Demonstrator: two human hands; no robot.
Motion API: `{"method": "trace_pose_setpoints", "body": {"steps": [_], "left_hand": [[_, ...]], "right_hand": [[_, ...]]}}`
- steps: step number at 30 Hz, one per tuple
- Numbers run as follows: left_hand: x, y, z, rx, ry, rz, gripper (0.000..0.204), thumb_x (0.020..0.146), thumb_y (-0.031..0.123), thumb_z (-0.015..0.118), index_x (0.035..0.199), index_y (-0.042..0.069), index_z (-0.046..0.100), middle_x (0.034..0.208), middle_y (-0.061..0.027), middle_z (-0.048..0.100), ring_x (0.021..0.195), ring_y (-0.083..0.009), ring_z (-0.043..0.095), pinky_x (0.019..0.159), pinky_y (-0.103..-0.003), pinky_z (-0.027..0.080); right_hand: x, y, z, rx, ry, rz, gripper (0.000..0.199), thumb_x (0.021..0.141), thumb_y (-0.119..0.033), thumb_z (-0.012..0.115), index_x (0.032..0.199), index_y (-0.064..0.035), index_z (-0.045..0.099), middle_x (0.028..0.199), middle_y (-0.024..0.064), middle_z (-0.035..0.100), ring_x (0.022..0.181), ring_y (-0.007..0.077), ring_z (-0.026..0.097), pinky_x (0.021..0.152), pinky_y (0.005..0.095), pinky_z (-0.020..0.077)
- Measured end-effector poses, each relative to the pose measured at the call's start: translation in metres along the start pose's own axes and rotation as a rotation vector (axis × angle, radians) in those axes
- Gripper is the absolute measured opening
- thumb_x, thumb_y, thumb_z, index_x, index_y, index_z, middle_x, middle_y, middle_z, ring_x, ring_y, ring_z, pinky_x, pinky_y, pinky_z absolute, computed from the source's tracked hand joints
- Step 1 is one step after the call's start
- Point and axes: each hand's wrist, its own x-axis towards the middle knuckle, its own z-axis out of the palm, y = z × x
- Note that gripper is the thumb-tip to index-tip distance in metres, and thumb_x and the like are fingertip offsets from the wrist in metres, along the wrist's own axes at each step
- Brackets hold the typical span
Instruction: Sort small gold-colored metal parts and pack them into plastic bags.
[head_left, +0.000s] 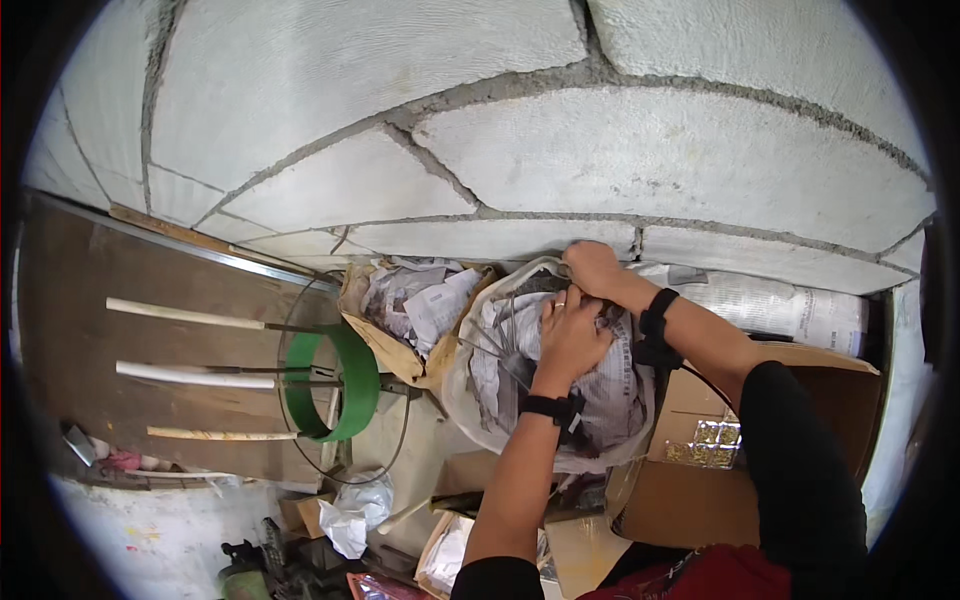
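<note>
While gripping newspaper-wrapped bundles (610,385) inside translucent white plastic sack (480,420) against grey block wall (600,150): left hand (572,335) clenched on wrapping, right hand (592,265) closed at rim; best lifted slowly, avoiding tears.

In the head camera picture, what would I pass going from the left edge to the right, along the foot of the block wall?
Three pale poles → green band roll → brown paper bag of crumpled paper → clear plastic bag of newspaper bundles, with the left hand and right hand on it → open cardboard box.
</note>
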Motion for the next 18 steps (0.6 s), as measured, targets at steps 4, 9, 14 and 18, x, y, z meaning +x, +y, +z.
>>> {"method": "trace_pose_setpoints", "body": {"steps": [4,9,14,18], "left_hand": [[-0.003,-0.012,-0.004,-0.003,-0.033,-0.054,0.038,0.07,0.028,0.061,0.102,0.008,0.064,0.118,-0.0147,0.052,0.111,-0.0327,0.046,0.095,-0.044,0.029],[-0.018,0.001,0.001,-0.019,0.006,-0.056,0.048,0.075,0.04,0.057,0.11,0.006,0.06,0.117,-0.0181,0.053,0.109,-0.034,0.048,0.092,-0.045,0.031],[-0.012,-0.002,0.005,-0.039,-0.051,-0.018,0.048,0.075,0.033,0.057,0.111,0.002,0.057,0.115,-0.0181,0.054,0.109,-0.0356,0.049,0.095,-0.046,0.031],[0.012,-0.024,0.003,-0.062,-0.044,-0.059,0.042,0.073,0.028,0.057,0.105,0.0,0.061,0.114,-0.0186,0.053,0.107,-0.0366,0.05,0.095,-0.046,0.033]], "right_hand": [[-0.027,-0.032,-0.027,0.233,0.036,0.01,0.024,0.079,-0.016,0.055,0.096,-0.0013,0.063,0.101,0.0223,0.061,0.091,0.0388,0.059,0.078,0.0431,0.0482],[-0.095,-0.049,-0.032,0.538,-0.003,0.101,0.043,0.09,-0.03,0.046,0.122,-0.0017,0.051,0.121,0.0237,0.053,0.112,0.0372,0.051,0.095,0.0378,0.0401],[-0.111,-0.017,0.019,0.805,0.163,0.109,0.048,0.094,-0.032,0.037,0.127,0.0018,0.046,0.13,0.0206,0.048,0.124,0.0331,0.042,0.104,0.0352,0.0296],[-0.077,-0.011,0.032,0.837,0.145,0.143,0.042,0.093,-0.027,0.039,0.123,0.0002,0.05,0.125,0.0203,0.052,0.115,0.0329,0.049,0.099,0.0341,0.0352]]}}
